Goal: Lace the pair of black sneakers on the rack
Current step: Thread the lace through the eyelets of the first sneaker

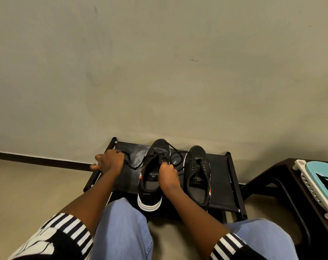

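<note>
Two black sneakers with white soles stand side by side on a low black rack [221, 177], toes toward the wall. The left sneaker [150, 186] has a black lace [135, 167] threaded through its front eyelets. My left hand [108, 163] grips one end of that lace, drawn out to the left over the rack. My right hand [168, 177] sits over the left sneaker's opening and pinches the other lace strand, which loops toward the toe. The right sneaker [198, 177] shows bare eyelets with no lace visible.
A plain wall rises directly behind the rack. A dark stool or side table [283, 182] stands at the right, carrying a white and teal object [320, 181]. My knees in blue jeans fill the bottom of the view.
</note>
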